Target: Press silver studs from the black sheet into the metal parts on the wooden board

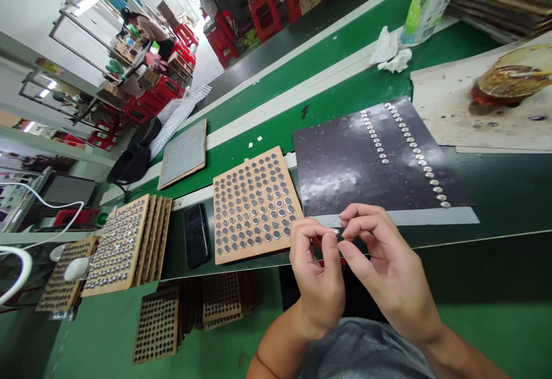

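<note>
Between the thumb and index finger of my left hand (317, 272) is a small shiny metal piece (336, 232). Close beside it, my right hand (388, 270) has its fingers curled and a narrow gap between thumb and fingertips; nothing shows in that gap. Both hands are over the bench's front edge. Just beyond them lies a dark sheet (332, 163) with two slanting rows of small shiny oval pieces (417, 150). To the left of my hands, a tan board (259, 251) carries rows of round metal-rimmed discs.
A black phone (196, 235) lies left of the board, beside stacked disc boards (114, 247). Behind is a grey panel (183, 154). At right are crumpled tissue (388, 51), a plastic bottle (426, 8) and a cup of amber liquid (509, 83). A person (150, 31) sits far back.
</note>
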### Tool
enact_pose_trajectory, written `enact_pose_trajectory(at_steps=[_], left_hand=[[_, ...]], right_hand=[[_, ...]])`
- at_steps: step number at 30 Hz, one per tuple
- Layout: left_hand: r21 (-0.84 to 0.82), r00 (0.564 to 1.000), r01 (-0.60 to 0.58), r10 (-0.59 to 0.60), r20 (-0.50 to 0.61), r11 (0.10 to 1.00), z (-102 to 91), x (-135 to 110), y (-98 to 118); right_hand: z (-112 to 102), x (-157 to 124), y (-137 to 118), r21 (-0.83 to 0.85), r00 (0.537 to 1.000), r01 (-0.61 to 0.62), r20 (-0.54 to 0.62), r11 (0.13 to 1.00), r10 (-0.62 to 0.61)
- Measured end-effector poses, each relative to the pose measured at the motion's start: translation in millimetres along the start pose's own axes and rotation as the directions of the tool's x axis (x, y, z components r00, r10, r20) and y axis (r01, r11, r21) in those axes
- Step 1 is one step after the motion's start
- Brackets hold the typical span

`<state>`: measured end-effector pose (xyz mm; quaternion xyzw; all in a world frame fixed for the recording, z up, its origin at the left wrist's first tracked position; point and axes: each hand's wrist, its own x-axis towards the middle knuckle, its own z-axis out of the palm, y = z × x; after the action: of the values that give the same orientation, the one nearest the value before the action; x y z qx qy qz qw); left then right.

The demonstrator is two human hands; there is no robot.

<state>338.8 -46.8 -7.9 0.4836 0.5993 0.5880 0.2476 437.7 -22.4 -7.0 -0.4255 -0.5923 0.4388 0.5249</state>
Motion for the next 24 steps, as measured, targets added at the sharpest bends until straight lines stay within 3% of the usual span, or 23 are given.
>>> enact_pose_trajectory(at_steps=[5, 14, 19, 22, 24], left_hand=[[0.075, 0.997, -0.068, 0.07, -0.026, 0.995, 1.4, -2, -2], [-0.111, 0.993, 0.119, -0.119, 0.011, 0.987, 1.0, 1, 3], [-0.164, 0.985, 0.172, -0.163, 0.062, 0.971, -1.1, 3, 2], [-0.122, 0.981, 0.18, -0.169, 0.097, 0.976, -2.7, 6, 1], [-0.016, 0.978, 0.177, -0.173, 0.119, 0.984, -2.7, 10, -2]], right_hand=[[2, 2, 0, -0.011, 1.0, 0.02, -0.014, 1.0, -0.021], [0, 1, 0, 0.202, 0.993, -0.065, -0.087, 0.977, 0.084], [1, 0, 4, 0.271, 0.989, -0.093, -0.087, 0.958, 0.12], [-3, 2, 6, 0.231, 0.99, -0.087, -0.087, 0.969, 0.11], [-8, 5, 10, 0.11, 0.993, -0.079, -0.081, 0.991, 0.088]])
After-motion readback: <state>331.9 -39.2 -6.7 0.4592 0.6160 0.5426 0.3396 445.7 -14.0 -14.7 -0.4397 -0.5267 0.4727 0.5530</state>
